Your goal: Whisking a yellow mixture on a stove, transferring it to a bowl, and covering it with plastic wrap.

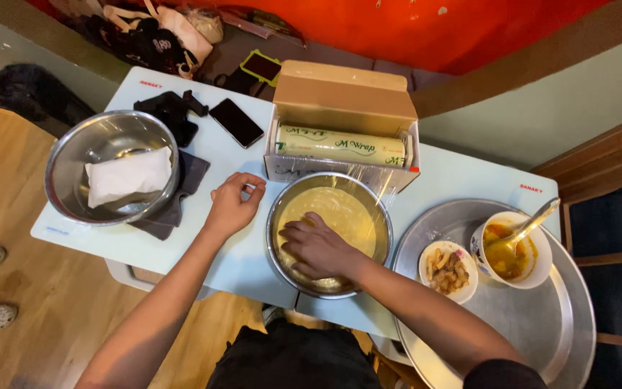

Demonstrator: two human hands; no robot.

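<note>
Your right hand (316, 248) lies palm down, fingers spread and released, pressing flat on the clear film stretched over the steel bowl (329, 234) of pale yellow batter; it grips nothing. Your left hand (232, 205) rests at the bowl's left rim on the pale blue table (239, 259), thumb and forefinger pinched together at the film's edge; whether film lies between them is too fine to tell.

The bowl sits near the front edge of the table, in the middle. Just behind it, touching its far rim, stands an open brown cardboard box (343, 108) with its lid flung back, holding a long roll of cling film (340, 146) whose white wrapper carries green lettering. The film runs from the box front down over the bowl.

To your right, a wide round metal tray (563, 317) carries a small white dish of brownish fried bits (448, 271) and, beside it, a white bowl of orange soup (510, 252) with a spoon leaning out of it.

To your left, a second steel bowl (111, 167) holds a plump white packet (127, 176) and sits on a dark grey cloth (181, 194). Behind it lie a black phone (235, 122) and some black fabric (170, 112). Small red printed marks sit at the table's far left and far right corners, and a small blue one at its near left edge.
</note>
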